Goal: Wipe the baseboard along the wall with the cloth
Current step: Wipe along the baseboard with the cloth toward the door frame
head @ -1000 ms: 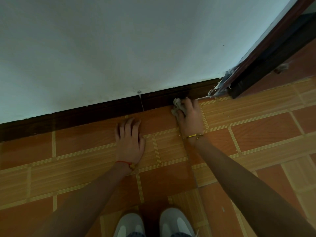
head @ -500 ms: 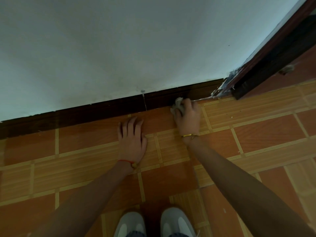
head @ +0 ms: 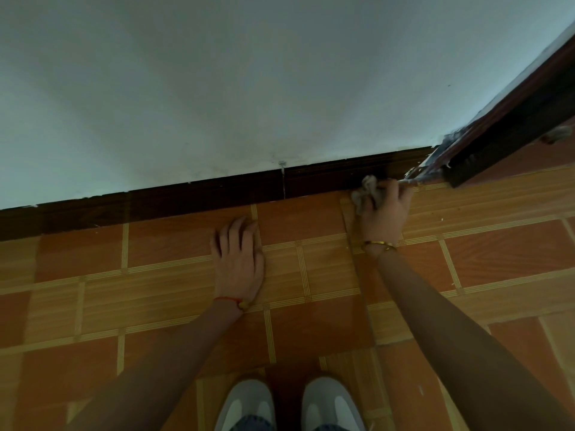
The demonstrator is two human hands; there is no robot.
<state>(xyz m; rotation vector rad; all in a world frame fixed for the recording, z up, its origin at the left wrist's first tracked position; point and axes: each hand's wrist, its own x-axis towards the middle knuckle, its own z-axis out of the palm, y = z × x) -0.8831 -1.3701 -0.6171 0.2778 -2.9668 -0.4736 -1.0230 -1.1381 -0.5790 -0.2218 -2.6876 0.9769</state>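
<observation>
I see only part of the cloth (head: 367, 189), the rest bunched under the right hand (head: 384, 213); whether it touches the baseboard (head: 202, 197) I cannot tell; the shoes (head: 289, 405) are cut off by the bottom edge; the door frame (head: 513, 119) runs out at the right edge; a small grey thing (head: 560, 133) beyond it is too blurred to name.
</observation>
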